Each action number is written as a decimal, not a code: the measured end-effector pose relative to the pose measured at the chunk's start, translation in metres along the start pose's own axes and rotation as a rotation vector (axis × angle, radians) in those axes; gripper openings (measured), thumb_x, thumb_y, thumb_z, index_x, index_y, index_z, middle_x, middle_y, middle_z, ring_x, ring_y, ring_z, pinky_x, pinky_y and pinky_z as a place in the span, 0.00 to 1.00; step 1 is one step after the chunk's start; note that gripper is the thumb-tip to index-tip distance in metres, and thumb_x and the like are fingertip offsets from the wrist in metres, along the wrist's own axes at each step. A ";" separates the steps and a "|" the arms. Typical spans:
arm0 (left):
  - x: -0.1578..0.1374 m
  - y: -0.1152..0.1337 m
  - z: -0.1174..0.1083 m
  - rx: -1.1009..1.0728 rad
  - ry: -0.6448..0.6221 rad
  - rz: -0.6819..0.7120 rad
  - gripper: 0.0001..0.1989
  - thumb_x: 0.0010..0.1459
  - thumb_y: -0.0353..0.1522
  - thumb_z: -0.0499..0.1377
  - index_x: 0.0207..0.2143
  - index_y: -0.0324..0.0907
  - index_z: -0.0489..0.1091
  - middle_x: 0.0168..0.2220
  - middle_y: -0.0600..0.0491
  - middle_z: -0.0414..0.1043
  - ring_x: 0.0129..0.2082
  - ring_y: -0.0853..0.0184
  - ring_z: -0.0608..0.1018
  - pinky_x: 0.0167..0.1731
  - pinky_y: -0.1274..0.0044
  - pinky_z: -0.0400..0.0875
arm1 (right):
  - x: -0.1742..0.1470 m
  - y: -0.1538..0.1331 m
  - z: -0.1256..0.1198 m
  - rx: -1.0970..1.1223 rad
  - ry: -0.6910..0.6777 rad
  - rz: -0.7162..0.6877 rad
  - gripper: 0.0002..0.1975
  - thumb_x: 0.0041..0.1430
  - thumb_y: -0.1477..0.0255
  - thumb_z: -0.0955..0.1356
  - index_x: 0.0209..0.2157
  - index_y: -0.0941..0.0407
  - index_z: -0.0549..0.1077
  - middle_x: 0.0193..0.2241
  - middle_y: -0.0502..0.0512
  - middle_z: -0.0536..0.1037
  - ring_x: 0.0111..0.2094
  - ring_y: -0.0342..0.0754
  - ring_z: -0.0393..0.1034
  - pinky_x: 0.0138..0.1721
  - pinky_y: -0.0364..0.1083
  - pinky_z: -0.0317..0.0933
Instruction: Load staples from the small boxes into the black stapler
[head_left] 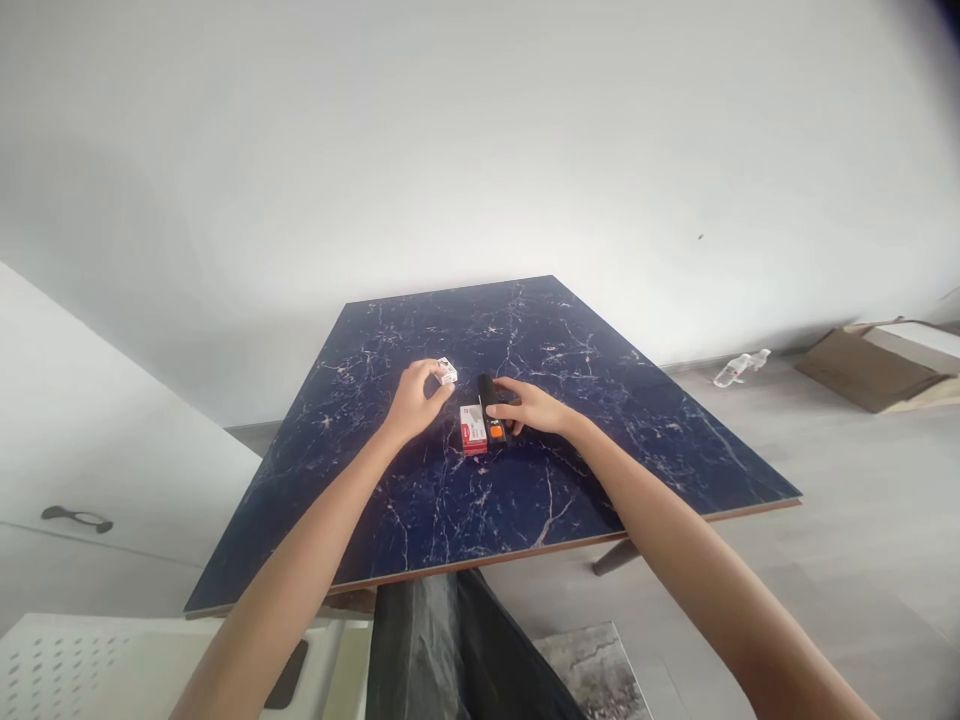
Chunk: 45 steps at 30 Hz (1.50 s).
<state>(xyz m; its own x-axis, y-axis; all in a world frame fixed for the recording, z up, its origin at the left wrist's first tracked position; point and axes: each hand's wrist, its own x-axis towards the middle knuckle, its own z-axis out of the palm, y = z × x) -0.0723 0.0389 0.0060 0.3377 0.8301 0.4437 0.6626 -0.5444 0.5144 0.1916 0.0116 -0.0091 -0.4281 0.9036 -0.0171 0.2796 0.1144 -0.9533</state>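
My left hand (415,402) is closed in a pinch around a small white printed box (446,371), near the middle of the blue table. My right hand (534,407) grips a long black object (485,388) with an orange patch near its close end. The thumb lies over this object and the fingers curl at its far right side; its exact kind is not clear. Directly left of the black object, a red and white box (472,428) lies on the table, touching or nearly touching it. The left hand is above and left of that box.
The dark blue marbled table (480,520) has a brown front edge, with a pale wall behind it. On the floor at the right are a clear plastic bottle (731,372) and a cardboard box (862,370). A white cabinet with a black handle (77,518) stands at the left.
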 end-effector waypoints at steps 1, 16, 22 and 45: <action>0.010 -0.008 0.002 0.067 0.011 -0.035 0.17 0.62 0.41 0.58 0.50 0.42 0.69 0.58 0.42 0.66 0.62 0.51 0.65 0.62 0.59 0.57 | 0.000 0.000 0.000 0.007 -0.006 0.003 0.38 0.54 0.54 0.74 0.63 0.53 0.65 0.56 0.63 0.73 0.32 0.48 0.76 0.24 0.46 0.75; 0.031 0.003 0.025 -0.167 -0.344 0.081 0.20 0.67 0.43 0.50 0.49 0.45 0.76 0.52 0.49 0.75 0.53 0.57 0.76 0.55 0.66 0.69 | 0.001 -0.004 -0.001 0.102 -0.064 -0.042 0.29 0.58 0.58 0.73 0.58 0.53 0.68 0.56 0.60 0.74 0.46 0.53 0.76 0.39 0.50 0.79; 0.023 -0.001 0.021 -0.239 -0.371 -0.038 0.25 0.69 0.47 0.46 0.56 0.45 0.72 0.59 0.48 0.71 0.57 0.56 0.74 0.56 0.66 0.69 | 0.000 -0.004 0.001 0.091 -0.050 -0.033 0.30 0.58 0.58 0.73 0.58 0.54 0.67 0.57 0.62 0.73 0.47 0.54 0.76 0.40 0.52 0.78; -0.006 0.015 0.040 0.021 -0.396 0.159 0.64 0.43 0.55 0.69 0.73 0.45 0.39 0.69 0.39 0.52 0.68 0.40 0.55 0.63 0.55 0.54 | -0.061 0.004 0.018 -0.209 0.288 -0.222 0.31 0.65 0.60 0.67 0.65 0.52 0.59 0.58 0.62 0.72 0.55 0.54 0.71 0.57 0.55 0.66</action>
<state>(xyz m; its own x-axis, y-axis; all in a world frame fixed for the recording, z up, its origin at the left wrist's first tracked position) -0.0377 0.0303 -0.0182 0.6644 0.7207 0.1980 0.5939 -0.6699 0.4454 0.2032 -0.0509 -0.0171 -0.2483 0.9226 0.2950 0.3889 0.3739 -0.8420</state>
